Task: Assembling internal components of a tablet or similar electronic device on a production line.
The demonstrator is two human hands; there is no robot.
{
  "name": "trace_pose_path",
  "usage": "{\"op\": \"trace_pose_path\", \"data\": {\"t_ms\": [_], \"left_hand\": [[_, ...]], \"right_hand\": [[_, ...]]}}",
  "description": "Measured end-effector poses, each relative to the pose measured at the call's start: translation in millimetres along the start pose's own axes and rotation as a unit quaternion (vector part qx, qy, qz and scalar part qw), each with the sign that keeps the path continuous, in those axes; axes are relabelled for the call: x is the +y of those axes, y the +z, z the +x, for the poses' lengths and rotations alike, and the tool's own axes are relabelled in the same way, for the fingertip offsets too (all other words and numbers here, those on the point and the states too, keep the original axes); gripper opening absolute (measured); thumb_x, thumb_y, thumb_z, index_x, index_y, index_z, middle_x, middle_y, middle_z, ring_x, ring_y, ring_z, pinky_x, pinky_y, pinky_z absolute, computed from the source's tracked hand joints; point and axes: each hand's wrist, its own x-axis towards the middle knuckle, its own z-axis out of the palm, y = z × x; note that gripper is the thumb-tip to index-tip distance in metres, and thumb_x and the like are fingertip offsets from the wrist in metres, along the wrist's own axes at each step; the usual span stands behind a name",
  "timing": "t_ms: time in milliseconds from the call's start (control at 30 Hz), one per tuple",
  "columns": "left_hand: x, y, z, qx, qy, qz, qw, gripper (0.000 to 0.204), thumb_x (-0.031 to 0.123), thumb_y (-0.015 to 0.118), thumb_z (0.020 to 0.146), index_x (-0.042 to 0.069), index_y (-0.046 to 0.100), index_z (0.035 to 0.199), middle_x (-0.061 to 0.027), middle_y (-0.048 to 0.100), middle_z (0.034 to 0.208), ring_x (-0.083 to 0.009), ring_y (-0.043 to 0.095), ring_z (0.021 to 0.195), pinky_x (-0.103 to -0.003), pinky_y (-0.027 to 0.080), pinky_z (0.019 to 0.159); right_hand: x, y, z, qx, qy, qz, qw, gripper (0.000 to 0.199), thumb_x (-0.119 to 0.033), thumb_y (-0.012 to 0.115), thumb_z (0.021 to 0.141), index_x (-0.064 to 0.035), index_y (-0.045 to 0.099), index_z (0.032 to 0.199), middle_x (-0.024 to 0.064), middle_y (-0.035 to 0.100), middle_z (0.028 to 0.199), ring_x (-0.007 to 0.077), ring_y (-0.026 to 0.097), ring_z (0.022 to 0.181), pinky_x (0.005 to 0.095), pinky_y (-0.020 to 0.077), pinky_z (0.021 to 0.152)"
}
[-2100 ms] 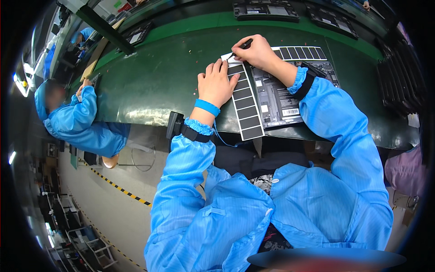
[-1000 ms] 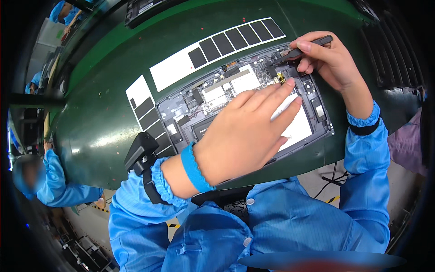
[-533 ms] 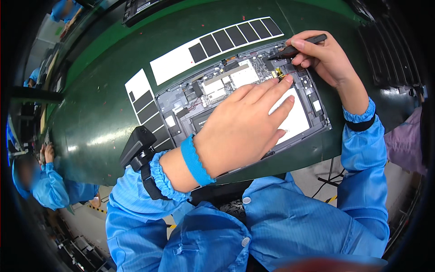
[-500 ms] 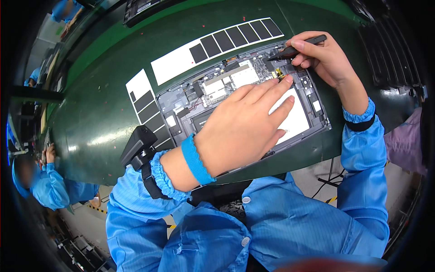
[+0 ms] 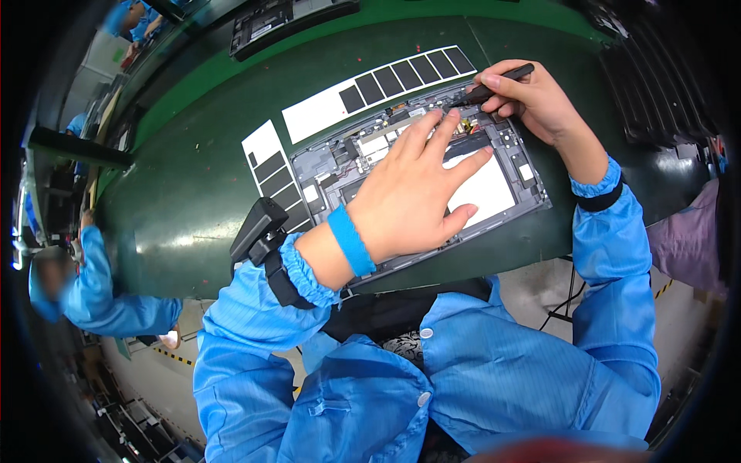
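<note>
An opened laptop base (image 5: 532, 202) lies in front of me, its circuit board, cables and a white panel (image 5: 494, 193) exposed. My left hand (image 5: 405, 193) rests across it palm down, fingers spread, covering much of the middle. Its index and middle fingertips reach the board's upper edge, beside the tool tip. Between thumb and fingers of my right hand (image 5: 529, 100) is a slim black pointed tool (image 5: 480, 94). The point is down at the far edge of the laptop's inside, right of the middle; exactly what it touches is too small to tell.
White sheets with black rectangular pads lie behind (image 5: 316, 114) and left (image 5: 252, 143) of the laptop, on a green table (image 5: 185, 201). Another opened laptop part (image 5: 289, 27) sits at the back. Black panels (image 5: 656, 92) stand at right. A co-worker in blue (image 5: 96, 282) sits at left.
The view has shifted, so the table scene sits differently. My left fingers have spread wider and moved toward the board's far edge. My right hand still holds the tool near the same spot.
</note>
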Motion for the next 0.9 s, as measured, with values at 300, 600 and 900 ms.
{"op": "trace_pose_path", "data": {"t_ms": [300,600,900], "left_hand": [[-3,-3,-1,0.02,-0.005,0.062,0.998,0.07,0.051,0.064,0.073,0.018,0.049,0.132,-0.0279,0.034,0.138,-0.0448,0.031,0.127,-0.053,0.026,0.106],[30,-68,-106,0.204,-0.376,-0.347,0.835,0.035,0.02,0.053,0.093,-0.001,0.052,0.121,-0.0149,0.053,0.124,-0.0207,0.05,0.114,-0.033,0.04,0.095],[37,-27,-119,0.396,-0.407,-0.616,0.546,0.054,0.013,0.058,0.09,-0.004,0.033,0.134,-0.021,0.046,0.13,-0.0217,0.048,0.116,-0.034,0.039,0.098]], "right_hand": [[-8,11,-1,0.044,-0.031,0.029,0.998,0.029,-0.023,0.059,0.091,-0.0013,0.061,0.111,0.0101,0.064,0.11,0.0114,0.065,0.074,0.0185,0.0485,0.052],[2,6,3,0.177,-0.089,-0.053,0.979,0.045,-0.043,0.047,0.095,-0.0004,0.062,0.099,0.004,0.061,0.09,0.0115,0.058,0.074,0.0214,0.0465,0.053],[18,36,5,0.122,-0.156,-0.197,0.96,0.034,-0.033,0.043,0.098,-0.004,0.062,0.1,0.0047,0.061,0.093,0.0059,0.053,0.076,0.0218,0.0455,0.066]]}}
